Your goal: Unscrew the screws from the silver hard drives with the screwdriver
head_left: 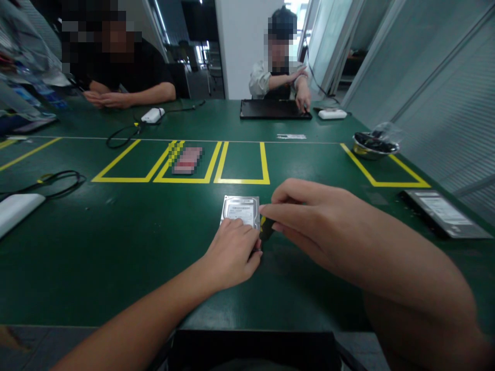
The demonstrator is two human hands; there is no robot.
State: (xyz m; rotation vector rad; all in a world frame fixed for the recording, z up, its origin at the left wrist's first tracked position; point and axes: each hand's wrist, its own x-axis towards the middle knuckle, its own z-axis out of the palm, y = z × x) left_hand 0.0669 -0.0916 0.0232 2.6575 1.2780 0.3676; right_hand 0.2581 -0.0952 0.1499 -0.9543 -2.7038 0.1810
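- Has hard drive (240, 210) label-up at mid green table (162, 283), on near side of yellow tape boxes (181, 181); underside hidden, so can't tell if flat or a bit tilted.
- Grips hard drive w/ L hand (234, 252): bent fingers over near part of top, thumb down by R edge.
- Pinches dark tool (266, 228) w/ R hand (313, 216), btwn thumb & fingers; yellow marks on it, just beside R edge of hard drive. Tip hidden, can't tell if touching.
- Beyond hard drive, in middle of 3 boxes on L: blurred pinkish item (188, 161).
- Far R: bowl (377, 154) of dark bits + clear plastic, at far end of R-hand box; nearer, larger drive (444, 214), label up.
- L side: white device (19, 211), partly cut off by frame, w/ black cable (69, 180) just beside.
- Across table, L: co-worker in black top (149, 67), hands (112, 99) together at table edge; nr them, white box (152, 115) & cable.
- Across table, R: co-worker in pale sleeves (260, 81), one hand (303, 98) on R end of dark flat panel (270, 110); just beside panel, 2nd white box (331, 114).
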